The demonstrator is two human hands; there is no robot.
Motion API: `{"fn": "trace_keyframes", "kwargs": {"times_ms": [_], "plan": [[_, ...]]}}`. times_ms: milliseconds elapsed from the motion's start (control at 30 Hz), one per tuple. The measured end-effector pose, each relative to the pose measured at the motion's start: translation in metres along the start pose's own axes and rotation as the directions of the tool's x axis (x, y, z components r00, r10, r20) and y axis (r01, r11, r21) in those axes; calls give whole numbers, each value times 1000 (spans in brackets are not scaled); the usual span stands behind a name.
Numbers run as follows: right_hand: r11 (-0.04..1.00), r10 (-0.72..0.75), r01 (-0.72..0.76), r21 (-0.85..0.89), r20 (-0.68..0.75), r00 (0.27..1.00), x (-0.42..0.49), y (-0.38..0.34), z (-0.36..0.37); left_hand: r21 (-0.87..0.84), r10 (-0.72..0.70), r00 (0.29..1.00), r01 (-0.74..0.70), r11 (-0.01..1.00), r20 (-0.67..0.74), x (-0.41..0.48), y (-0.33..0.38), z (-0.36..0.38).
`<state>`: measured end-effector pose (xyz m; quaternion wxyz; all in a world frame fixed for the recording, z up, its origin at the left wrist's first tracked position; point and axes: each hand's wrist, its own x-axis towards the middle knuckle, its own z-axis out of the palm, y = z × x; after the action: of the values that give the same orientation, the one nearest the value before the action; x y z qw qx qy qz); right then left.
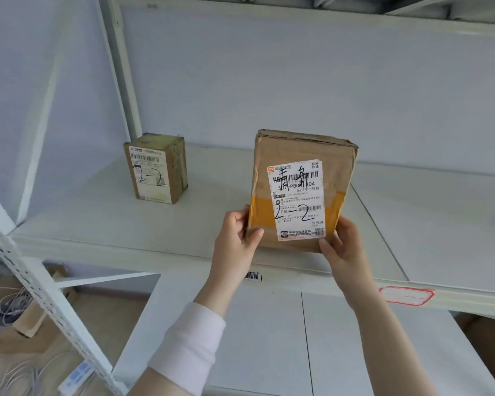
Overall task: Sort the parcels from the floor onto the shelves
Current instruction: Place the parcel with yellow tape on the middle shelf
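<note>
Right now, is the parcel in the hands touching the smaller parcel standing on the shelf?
Apart. The head view shows bare shelf between the held parcel and the smaller parcel.

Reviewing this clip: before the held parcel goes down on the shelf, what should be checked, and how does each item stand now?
1. Left hand and right hand both grip the held parcel: ok.
2. Its label reads 2-2: ok.
3. Small parcel on the shelf also reads 2-2: ok.
4. Bare shelf space between the parcels: ok.
5. Held parcel's base touching shelf: cannot tell.
6. Red-bordered tag on shelf edge names this shelf: cannot tell.
</note>
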<state>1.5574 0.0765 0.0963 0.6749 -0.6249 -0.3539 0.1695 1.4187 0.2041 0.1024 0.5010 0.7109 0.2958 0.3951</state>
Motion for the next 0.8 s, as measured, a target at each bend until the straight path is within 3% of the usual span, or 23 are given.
{"fn": "trace_keyframes", "kwargs": {"times_ms": [233, 800], "plan": [[999, 31, -34, -41, -89, 996, 10, 6, -11, 80, -34, 996, 28, 996, 86, 23, -2, 18], [974, 101, -116, -194, -89, 991, 57, 11, -18, 242, -68, 980, 21, 970, 188, 57, -8, 22]]}}
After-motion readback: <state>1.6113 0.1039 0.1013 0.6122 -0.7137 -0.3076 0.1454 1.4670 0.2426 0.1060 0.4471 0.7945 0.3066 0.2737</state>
